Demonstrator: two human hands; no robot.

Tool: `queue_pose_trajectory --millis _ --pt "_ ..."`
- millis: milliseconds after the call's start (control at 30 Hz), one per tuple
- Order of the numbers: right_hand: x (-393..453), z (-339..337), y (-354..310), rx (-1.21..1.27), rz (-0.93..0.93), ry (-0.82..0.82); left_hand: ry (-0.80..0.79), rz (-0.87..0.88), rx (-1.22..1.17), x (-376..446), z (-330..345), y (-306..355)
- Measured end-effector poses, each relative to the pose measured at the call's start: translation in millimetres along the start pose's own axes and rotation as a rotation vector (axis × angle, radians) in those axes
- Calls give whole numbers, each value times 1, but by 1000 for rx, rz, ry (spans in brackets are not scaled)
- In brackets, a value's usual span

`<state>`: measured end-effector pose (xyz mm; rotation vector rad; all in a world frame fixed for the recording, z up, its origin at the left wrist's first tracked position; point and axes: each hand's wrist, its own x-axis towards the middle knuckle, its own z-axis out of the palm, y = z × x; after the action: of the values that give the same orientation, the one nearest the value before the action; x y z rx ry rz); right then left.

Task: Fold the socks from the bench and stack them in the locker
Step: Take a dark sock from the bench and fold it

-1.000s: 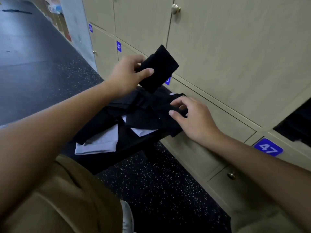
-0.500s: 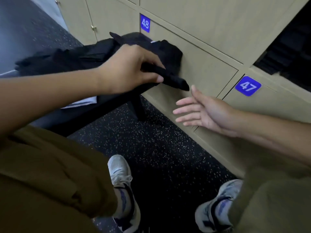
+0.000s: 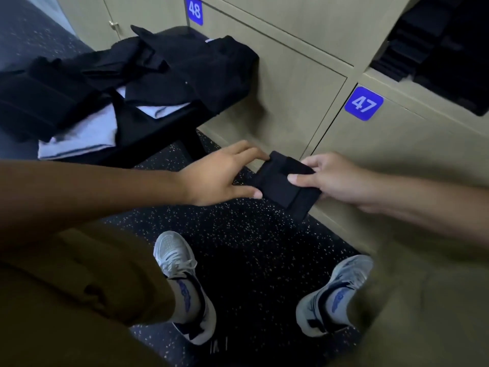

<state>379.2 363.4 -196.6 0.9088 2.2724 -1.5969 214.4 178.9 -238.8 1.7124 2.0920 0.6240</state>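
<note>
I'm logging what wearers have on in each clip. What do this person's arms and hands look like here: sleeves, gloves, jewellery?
Both forearms are bare to the frame edge, with no sleeve showing. The left hand and right hand wear no gloves, and no rings, watch or bands are visible.

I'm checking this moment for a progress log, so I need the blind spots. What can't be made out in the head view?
- Open locker: cut off by the top and right edges and blurred; its stack cannot be counted.
- Sock pile on the bench: black on black, so separate socks cannot be told apart.
- Folded sock: left hand and right hand cover its ends.
</note>
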Motion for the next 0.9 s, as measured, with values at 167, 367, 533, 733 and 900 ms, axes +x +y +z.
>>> queue_pose_trajectory --millis 167,367,533,733,900 --pt "0 -5 39 -239 32 45 -230 -203 81 22 65 -48" --pt "-4 -6 61 -371 72 52 -503 -360 207 22 155 -90" --pt "-6 0 62 -349 54 55 -613 -517 175 5 228 -108" --pt "-6 -2 55 -324 46 63 -572 -496 231 -16 263 -113" --pt "-3 -5 51 -299 49 107 -602 -476 256 -19 264 -122"
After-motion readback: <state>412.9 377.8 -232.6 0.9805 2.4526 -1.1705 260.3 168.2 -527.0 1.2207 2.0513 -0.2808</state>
